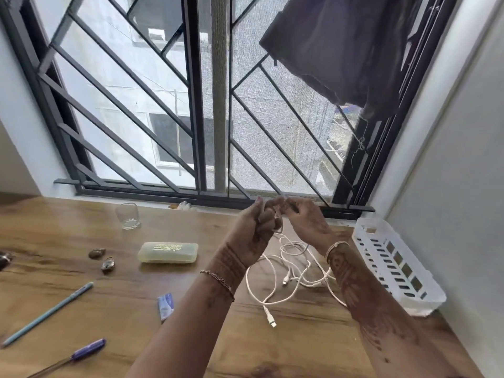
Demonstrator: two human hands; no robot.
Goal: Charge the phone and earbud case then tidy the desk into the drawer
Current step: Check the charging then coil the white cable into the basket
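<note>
A tangle of white charging cables (293, 271) lies on the wooden desk (81, 282) right of the middle, with one plug end (271, 320) pointing toward me. My left hand (257, 230) and my right hand (305, 219) are raised together above the tangle near the window sill. Both pinch strands of the white cable, which hang down from the fingers to the pile. No phone or earbud case shows in view.
A pale yellow case (167, 252), a glass (127, 215), two small shells (102, 259), a light blue pen (47, 313), a purple pen (73, 356) and a small sachet (165, 305) lie on the desk. A white slotted basket (395, 263) stands by the right wall.
</note>
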